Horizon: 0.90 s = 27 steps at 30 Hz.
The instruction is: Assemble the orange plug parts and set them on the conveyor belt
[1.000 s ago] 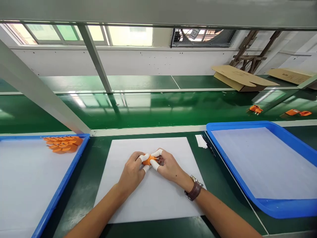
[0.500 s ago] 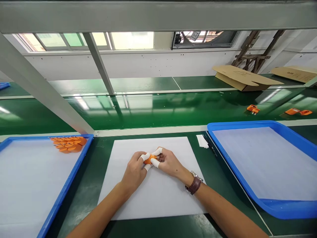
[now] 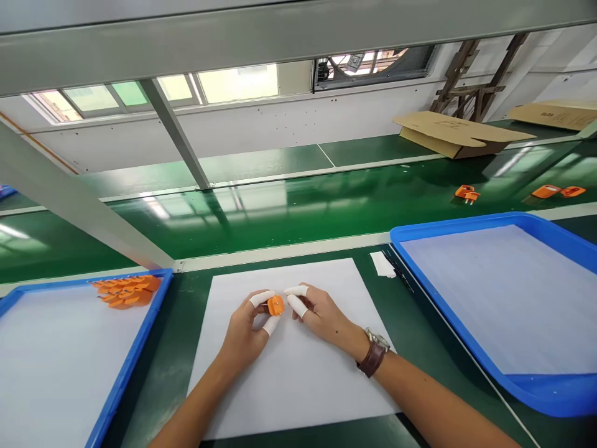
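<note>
Currently held: an orange plug (image 3: 275,305) over the white sheet (image 3: 298,373), its end turned to the camera; finer detail is too small to tell.
Left hand (image 3: 245,330): fingers closed on the plug, index above, thumb below.
Right hand (image 3: 326,320): just beside the plug, apart from it; thumb and index nearly meet with a narrow gap, and whether they pinch something tiny cannot be told.
Finger covers (image 3: 270,325): white, on thumb and index of both hands.
Slip risk: only two covered fingertips seem to carry the plug, so a sideways push from the right hand might twist it or drop it onto the sheet.
Loose-part risk: if the right fingers do hold something small, a poor pinch could lose it.
Left tray (image 3: 135,361): blue, orange pieces (image 3: 127,292) crowded in its far right corner; a knock could topple them.
Right tray (image 3: 555,392): blue, lined white.
Between sheet and right tray: paper scrap (image 3: 383,264) and dark pens (image 3: 402,274) on the green bench (image 3: 153,373).
</note>
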{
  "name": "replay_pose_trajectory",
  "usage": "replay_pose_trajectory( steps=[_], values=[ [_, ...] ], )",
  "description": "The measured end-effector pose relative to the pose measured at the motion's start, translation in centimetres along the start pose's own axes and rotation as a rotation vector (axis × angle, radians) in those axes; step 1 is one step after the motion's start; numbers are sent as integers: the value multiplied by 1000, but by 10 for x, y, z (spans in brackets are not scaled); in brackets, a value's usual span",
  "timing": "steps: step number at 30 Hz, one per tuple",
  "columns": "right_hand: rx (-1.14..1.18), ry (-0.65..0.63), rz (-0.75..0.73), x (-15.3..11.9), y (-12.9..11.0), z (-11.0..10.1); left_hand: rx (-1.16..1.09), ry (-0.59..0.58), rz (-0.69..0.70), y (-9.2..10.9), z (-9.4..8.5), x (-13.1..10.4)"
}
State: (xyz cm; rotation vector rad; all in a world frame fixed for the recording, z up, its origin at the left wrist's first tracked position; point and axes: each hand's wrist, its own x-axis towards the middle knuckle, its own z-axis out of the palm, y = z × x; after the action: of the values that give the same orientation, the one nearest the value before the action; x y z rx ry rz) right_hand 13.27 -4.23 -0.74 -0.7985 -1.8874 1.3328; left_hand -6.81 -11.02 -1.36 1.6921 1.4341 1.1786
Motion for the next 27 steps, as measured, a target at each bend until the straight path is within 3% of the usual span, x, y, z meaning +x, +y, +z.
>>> replay_pose_trajectory(
  steps=[8,16,23,27],
  values=[
    [-173,-24,-206,-3,2,0,130,-53,15,0,-3,-1],
    [-357,-5,-317,-7,5,5,124,-12,-27,1,-2,1],
    [-611,12,-512,-13,10,10,-12,112,-116,-1,2,-1],
    [-731,-20,-579,-16,10,14,27,317,-81,-6,-10,5]
  ],
)
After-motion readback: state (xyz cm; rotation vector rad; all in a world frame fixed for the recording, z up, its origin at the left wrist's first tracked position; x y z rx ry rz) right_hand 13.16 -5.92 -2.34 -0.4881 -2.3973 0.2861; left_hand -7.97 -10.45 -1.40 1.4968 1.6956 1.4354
